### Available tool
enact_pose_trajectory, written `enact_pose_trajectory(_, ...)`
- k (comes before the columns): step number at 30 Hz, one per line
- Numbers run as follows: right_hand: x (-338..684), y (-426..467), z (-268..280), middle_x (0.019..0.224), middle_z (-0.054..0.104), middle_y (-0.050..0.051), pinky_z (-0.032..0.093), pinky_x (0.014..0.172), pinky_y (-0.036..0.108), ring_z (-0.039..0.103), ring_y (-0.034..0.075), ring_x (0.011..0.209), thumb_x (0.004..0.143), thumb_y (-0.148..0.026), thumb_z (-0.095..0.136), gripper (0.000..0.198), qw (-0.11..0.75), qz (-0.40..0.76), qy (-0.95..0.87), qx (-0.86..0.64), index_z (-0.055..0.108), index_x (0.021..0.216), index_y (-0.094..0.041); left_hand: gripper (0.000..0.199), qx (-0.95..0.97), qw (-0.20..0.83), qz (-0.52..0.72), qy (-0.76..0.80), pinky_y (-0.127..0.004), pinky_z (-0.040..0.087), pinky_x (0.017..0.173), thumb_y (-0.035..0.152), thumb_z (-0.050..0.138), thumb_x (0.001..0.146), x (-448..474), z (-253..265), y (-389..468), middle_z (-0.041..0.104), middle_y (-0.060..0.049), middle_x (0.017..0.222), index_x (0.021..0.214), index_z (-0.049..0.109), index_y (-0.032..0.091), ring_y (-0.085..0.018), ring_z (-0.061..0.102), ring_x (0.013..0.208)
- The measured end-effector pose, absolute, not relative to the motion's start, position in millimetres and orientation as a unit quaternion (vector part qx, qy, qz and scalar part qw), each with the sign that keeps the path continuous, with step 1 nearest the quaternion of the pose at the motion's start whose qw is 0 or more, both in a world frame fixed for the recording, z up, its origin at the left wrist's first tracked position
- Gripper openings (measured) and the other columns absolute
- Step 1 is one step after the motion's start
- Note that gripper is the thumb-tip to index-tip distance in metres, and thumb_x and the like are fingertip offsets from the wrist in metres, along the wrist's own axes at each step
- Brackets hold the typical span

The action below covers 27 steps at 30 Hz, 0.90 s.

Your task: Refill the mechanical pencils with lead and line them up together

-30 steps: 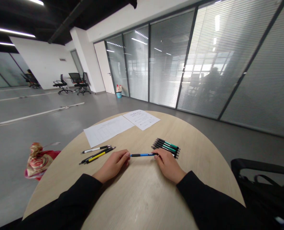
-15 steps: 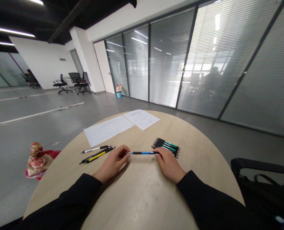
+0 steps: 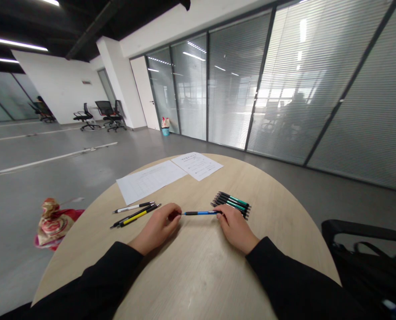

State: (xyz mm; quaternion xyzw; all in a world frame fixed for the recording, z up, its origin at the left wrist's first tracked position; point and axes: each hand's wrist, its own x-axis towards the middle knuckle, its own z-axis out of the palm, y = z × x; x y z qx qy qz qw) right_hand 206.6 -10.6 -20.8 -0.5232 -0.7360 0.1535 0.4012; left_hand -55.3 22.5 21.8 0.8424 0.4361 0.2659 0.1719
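Note:
A slim blue pen [image 3: 201, 213] with a black grip lies level between my two hands, just above the tabletop. My right hand [image 3: 234, 226] pinches its rear end, which the fingers partly cover. At the other end, my left hand [image 3: 159, 224] is closed with thumb and fingertips at the pen's narrow tip, hiding the very point. Left of that hand lie a white pen [image 3: 134, 207], a yellow pen [image 3: 138, 217] and a black one beside it. Beyond my right hand is a row of several green-and-black pens [image 3: 233, 201], partly covered by the hand.
Two printed sheets, a wide one [image 3: 151, 180] and a smaller one [image 3: 198, 166], lie toward the far side of the round wooden table [image 3: 191, 284]. A black chair [image 3: 365, 231] stands at right. A red and gold bag [image 3: 56, 222] is beyond the table's left edge.
The thumb and fingers of my left hand have drawn closer together around the pen's tip, covering more of it. My right hand and the other pens stay where they were.

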Motion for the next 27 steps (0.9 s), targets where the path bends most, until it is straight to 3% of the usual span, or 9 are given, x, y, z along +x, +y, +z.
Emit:
enact_pose_trajectory(13, 206.0, -11.6, -18.8, 0.105, 0.070, 0.009, 0.049, 0.091, 0.036, 0.064, 0.021, 0.098, 0.093, -0.012, 0.049, 0.023, 0.406, 0.157, -0.738, -0.515, 0.069, 0.102, -0.018, 0.037, 0.848, 0.133, 0.231, 0.457, -0.031, 0.038, 0.063, 0.040, 0.037, 0.099, -58.9, 19.7, 27.3, 0.062, -0.004, 0.072, 0.073, 0.054, 0.019, -0.020, 0.056, 0.068)
enact_pose_trajectory(27, 206.5, -10.6, -16.9, 0.103, 0.070, 0.009, 0.048, 0.091, 0.037, 0.064, 0.022, 0.098, 0.092, -0.012, 0.049, 0.025, 0.409, 0.145, -0.720, -0.542, 0.069, 0.106, -0.017, 0.013, 0.816, 0.141, 0.287, 0.483, -0.031, 0.042, 0.064, 0.031, 0.047, 0.090, -60.3, 15.6, 29.5, 0.060, -0.002, 0.077, 0.086, 0.052, 0.020, -0.019, 0.055, 0.068)
